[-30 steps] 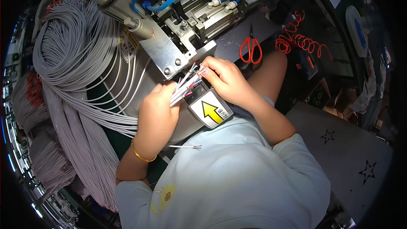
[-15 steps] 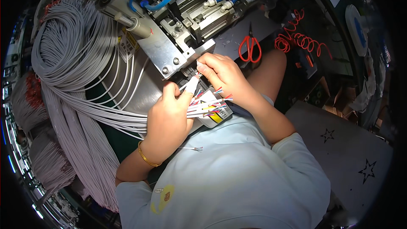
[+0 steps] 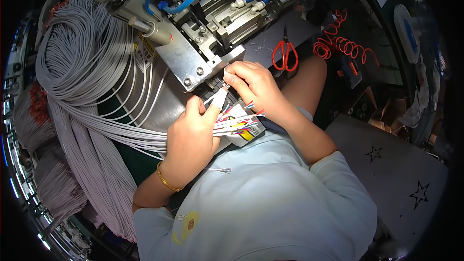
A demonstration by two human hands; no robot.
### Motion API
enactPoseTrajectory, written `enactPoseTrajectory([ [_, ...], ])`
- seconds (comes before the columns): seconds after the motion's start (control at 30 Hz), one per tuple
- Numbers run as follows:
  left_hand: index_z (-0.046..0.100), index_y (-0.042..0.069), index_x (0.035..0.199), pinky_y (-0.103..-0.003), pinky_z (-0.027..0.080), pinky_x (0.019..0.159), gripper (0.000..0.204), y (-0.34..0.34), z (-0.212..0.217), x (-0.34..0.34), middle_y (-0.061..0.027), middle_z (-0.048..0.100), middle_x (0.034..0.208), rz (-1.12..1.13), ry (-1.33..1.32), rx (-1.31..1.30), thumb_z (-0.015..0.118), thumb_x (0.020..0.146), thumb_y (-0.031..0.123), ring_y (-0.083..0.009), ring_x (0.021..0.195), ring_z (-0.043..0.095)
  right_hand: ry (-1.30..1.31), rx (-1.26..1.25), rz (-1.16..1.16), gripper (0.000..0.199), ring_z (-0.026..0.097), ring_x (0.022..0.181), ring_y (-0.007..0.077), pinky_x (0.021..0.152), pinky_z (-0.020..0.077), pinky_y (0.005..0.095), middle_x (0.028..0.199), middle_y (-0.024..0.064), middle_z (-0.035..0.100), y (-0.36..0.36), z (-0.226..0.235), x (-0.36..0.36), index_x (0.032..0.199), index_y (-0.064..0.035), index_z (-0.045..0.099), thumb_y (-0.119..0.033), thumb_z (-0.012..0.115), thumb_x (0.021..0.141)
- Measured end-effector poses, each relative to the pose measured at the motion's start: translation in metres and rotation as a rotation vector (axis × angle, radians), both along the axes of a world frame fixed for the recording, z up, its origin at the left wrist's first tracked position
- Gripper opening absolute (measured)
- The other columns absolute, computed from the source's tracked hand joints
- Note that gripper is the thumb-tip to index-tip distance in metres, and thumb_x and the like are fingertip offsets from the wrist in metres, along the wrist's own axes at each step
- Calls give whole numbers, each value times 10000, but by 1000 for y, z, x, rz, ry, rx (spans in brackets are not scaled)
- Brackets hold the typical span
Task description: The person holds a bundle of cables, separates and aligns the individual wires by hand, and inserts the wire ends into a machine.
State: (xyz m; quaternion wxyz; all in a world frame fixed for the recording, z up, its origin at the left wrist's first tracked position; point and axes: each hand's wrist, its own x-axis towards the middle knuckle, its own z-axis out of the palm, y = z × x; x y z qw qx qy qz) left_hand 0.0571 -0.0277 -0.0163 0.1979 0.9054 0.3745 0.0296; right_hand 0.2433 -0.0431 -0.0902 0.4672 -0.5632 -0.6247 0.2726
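My left hand (image 3: pixel 189 137) is closed on a light grey cable (image 3: pixel 220 97), whose sheath end sticks out past the thumb. Thin coloured wires (image 3: pixel 225 86) fan out of that end toward my right hand (image 3: pixel 256 86), whose thumb and forefinger pinch their tips; a small white piece shows at the fingertips, too small to name. Beneath my left hand runs a bunch of grey cables (image 3: pixel 145 137) with stripped red, blue and white ends. Both hands are just in front of the metal machine (image 3: pixel 181 63), near its lower edge.
A large coil of grey cable (image 3: pixel 67 63) lies at the left. Red-handled scissors (image 3: pixel 285 55) rest right of the machine, with a red coiled hose (image 3: pixel 345 46) beyond. Blue air tubes (image 3: pixel 188 0) cross the top. A grey board with star shapes (image 3: pixel 386 164) is at the lower right.
Both hands stay nearly in place. The sheath end in my left hand has shifted slightly, and my right fingertips have moved a little on the wires.
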Motion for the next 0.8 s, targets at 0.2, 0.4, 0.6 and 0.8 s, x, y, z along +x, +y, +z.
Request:
enactPoseTrajectory([
  [0.2,626,30,1027,-398,483,575,329,0,1,1,-127,500,887,8,-48,-8,657,699,29,-313,647,576,-7,-23,-2,137,605,751,280,703,428,379,764,75,641,1,0,0,862,-51,612,-180,594,903],
  [0.4,631,76,1069,-365,510,580,401,0,-1,-1,-113,484,922,-23,16,11,704,675,55,-263,687,599,-131,160,-31,85,600,688,240,693,419,337,730,72,618,2,-5,1,887,-42,626,-105,664,845],
  [0.6,626,68,1052,-363,511,582,405,-1,-4,0,-114,486,931,-9,-7,22,704,655,43,-268,694,600,-180,228,-54,102,601,669,220,688,419,330,713,59,616,5,-7,0,868,-47,628,-81,701,806],
  [0.8,626,61,1041,-364,508,583,393,-1,-4,0,-115,486,929,-17,0,-1,703,656,44,-269,699,601,-217,286,-34,113,591,640,217,680,419,327,683,50,590,6,-8,0,844,-56,616,-82,714,794],
])
